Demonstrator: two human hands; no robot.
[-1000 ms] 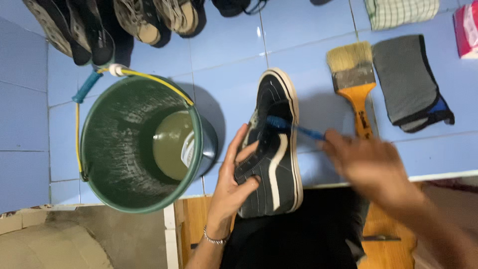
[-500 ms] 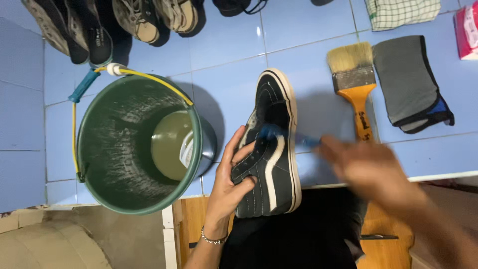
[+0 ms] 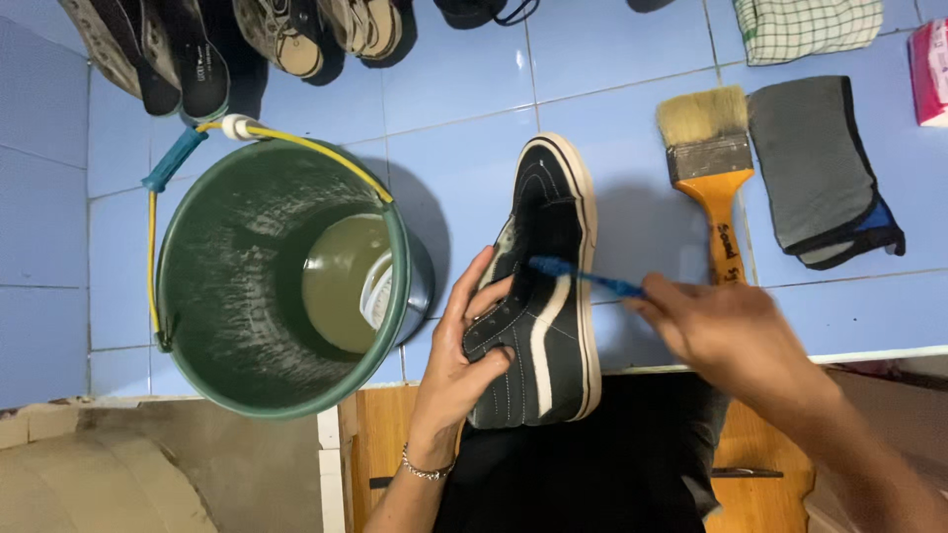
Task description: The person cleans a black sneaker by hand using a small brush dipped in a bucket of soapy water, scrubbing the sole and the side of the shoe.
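A home washing corner: blue tiled floor [image 3: 464,89]; green bucket [image 3: 237,286]; row of shoes [image 3: 247,39]; cloths [image 3: 820,163]

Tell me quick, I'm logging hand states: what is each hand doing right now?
Left hand: closed around the black high-top shoe, steadying it.
Right hand: closed on a small blue brush against the shoe.

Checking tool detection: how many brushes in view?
2. A small blue brush in the right hand, on the black shoe that the left hand steadies; a wide paintbrush lies on the tiles to its right. Others may sit out of frame.
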